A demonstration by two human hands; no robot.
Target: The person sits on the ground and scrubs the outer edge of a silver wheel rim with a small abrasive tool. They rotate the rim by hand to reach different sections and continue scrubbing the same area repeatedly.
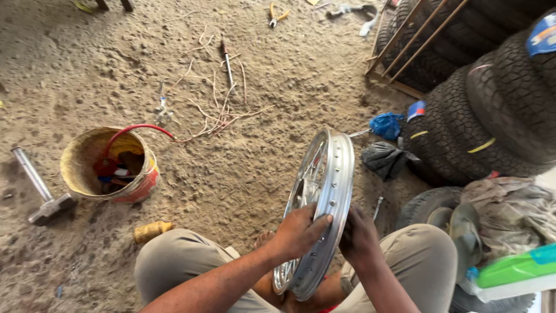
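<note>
A shiny spoked metal wheel rim stands upright on its edge between my knees. My left hand grips the rim from the left, fingers wrapped over its outer band. My right hand holds the rim's right side, fingers hidden behind the metal. My legs in khaki trousers frame the lower part of the rim.
A worn bucket with tools and a red hose stands on the sandy floor at left, a hammer beside it. Stacked tyres fill the right side. A blue bag, black rag, pliers and loose wires lie ahead.
</note>
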